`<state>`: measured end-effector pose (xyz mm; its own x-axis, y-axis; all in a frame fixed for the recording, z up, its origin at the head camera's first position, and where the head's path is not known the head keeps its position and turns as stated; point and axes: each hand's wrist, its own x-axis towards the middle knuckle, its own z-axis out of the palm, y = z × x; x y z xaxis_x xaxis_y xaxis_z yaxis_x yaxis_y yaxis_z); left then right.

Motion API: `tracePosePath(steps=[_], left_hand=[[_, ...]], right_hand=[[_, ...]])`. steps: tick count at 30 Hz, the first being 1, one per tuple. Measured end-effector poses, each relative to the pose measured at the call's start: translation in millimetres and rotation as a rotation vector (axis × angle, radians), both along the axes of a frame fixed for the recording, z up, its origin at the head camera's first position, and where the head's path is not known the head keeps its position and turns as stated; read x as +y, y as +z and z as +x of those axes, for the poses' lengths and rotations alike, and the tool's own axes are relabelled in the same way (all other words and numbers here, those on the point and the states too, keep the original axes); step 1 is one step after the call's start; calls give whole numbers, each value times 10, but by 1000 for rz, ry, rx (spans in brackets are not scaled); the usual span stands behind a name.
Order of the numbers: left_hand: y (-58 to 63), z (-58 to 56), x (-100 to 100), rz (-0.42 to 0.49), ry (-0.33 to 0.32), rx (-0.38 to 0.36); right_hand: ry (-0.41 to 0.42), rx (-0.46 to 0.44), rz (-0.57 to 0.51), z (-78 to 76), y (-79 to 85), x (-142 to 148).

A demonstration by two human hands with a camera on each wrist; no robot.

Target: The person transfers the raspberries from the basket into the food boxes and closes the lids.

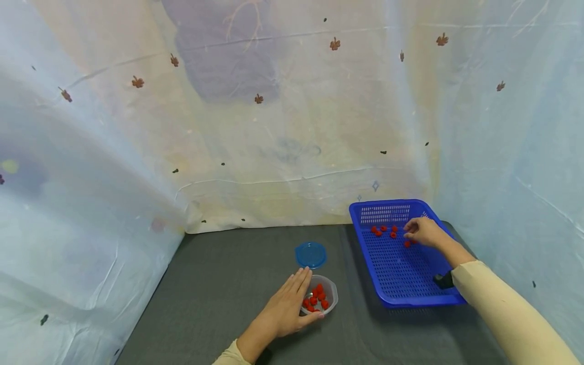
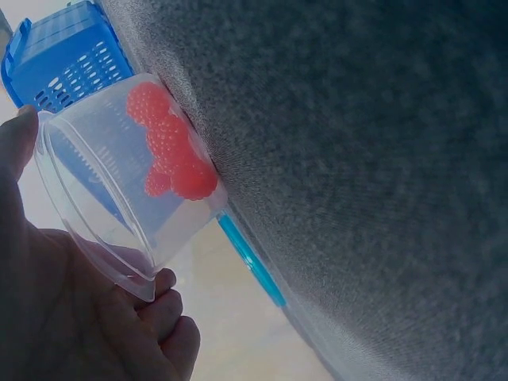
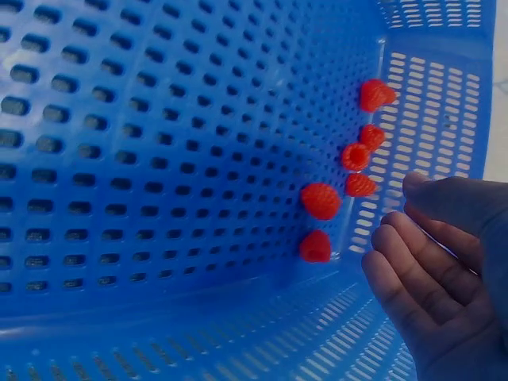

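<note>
My left hand [image 1: 283,308] holds a clear plastic tub [image 2: 103,190], thumb at one side of its rim and fingers along another. Red raspberries [image 2: 171,143] lie in the bottom of the tub, which stands on the dark table. My right hand [image 1: 426,232] hovers inside the blue perforated basket [image 1: 376,271], near its far right. Its thumb and loosely bent fingers are apart, with nothing between them in the right wrist view. Several more raspberries [image 3: 321,202] lie on the basket floor close to those fingertips, towards the far end.
A round blue lid [image 1: 311,255] lies on the table just beyond the tub. The dark cloth-like table top [image 1: 228,268] stretches to the left. Pale patterned sheeting [image 1: 292,126] hangs behind and along both sides, close to the basket's right edge.
</note>
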<state>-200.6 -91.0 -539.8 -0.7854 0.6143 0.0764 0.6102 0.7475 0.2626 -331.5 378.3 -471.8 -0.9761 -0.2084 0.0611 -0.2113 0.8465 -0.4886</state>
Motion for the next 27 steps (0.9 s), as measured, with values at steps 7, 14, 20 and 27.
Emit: tracePosePath(steps=[7,14,20,27], left_hand=[[19,3,1,-3,4,-12],[3,3,7,-3,5,-10],[0,-4,2,-2,9,-13],[-3,-1,-4,-4,7,-5]], right_hand=[[6,-16,20,-23,-90,66],[18,-32,42,-48,-155,107],[18,-57,47,-64,-170,121],[20,-83,66,-80,-217,117]])
